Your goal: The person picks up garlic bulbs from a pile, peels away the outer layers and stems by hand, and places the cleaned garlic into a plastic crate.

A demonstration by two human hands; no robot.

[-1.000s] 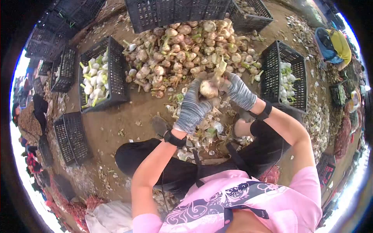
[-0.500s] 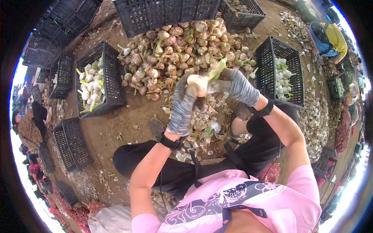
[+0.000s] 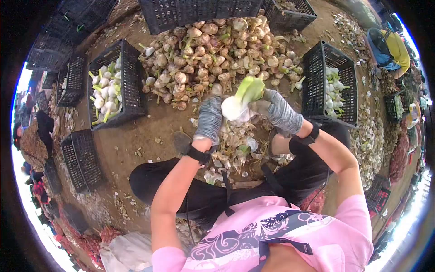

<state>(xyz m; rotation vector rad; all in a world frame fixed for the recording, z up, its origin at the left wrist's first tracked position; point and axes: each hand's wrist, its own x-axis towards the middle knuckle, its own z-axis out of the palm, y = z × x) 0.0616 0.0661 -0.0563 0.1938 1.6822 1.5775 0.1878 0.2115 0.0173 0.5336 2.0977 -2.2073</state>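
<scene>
A white garlic bulb (image 3: 232, 109) with a green stalk hangs between my two gloved hands, above skins on the ground. My left hand (image 3: 210, 115), in a grey striped glove, is closed round the bulb's left side. My right hand (image 3: 278, 109), gloved alike, grips the stalk and peeled leaf layers at the right. Beyond the hands lies a large heap of unpeeled garlic (image 3: 204, 59). Clean white bulbs with green stalks fill part of the left black crate (image 3: 131, 86) and the right black crate (image 3: 312, 81).
Large black crates (image 3: 199, 13) stand behind the heap. An empty black crate (image 3: 83, 161) sits at the left. Skins (image 3: 235, 145) litter the ground between my legs. Another person (image 3: 392, 50) in yellow and blue is at the upper right. A white sack (image 3: 127, 254) lies at the lower left.
The bulb looks whiter, and its brown outer layers have come away towards the right hand. Its green stalk now stands more upright. The camera view has shifted slightly.
</scene>
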